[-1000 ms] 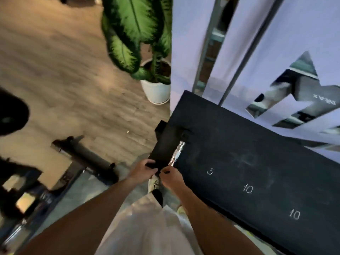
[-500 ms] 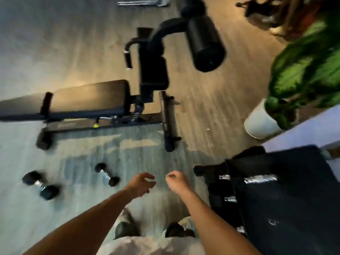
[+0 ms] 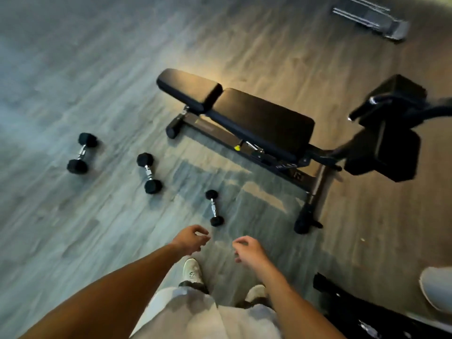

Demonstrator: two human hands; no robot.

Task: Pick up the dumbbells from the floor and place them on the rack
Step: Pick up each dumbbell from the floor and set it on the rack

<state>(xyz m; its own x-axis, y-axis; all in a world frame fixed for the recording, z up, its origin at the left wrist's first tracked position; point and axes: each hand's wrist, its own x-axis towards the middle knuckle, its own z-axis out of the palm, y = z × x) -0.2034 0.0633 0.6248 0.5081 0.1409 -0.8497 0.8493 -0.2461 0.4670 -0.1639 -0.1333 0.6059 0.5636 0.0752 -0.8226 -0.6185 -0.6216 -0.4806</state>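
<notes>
Both hands hung loosely curled and empty, left hand (image 3: pixel 190 241) nearer than right hand (image 3: pixel 247 249) to the small dumbbell (image 3: pixel 214 208), which lay at its one o'clock on the wood floor (image 3: pixel 73 241), handle running twelve-to-six.

Single head cam: we look steeply down from standing height at the wood floor (image 3: pixel 73 241), facing the bench (image 3: pixel 264 118). Forearms enter from the bottom edge, nearest the lens; wide-angle bends the edges. No second view.
</notes>
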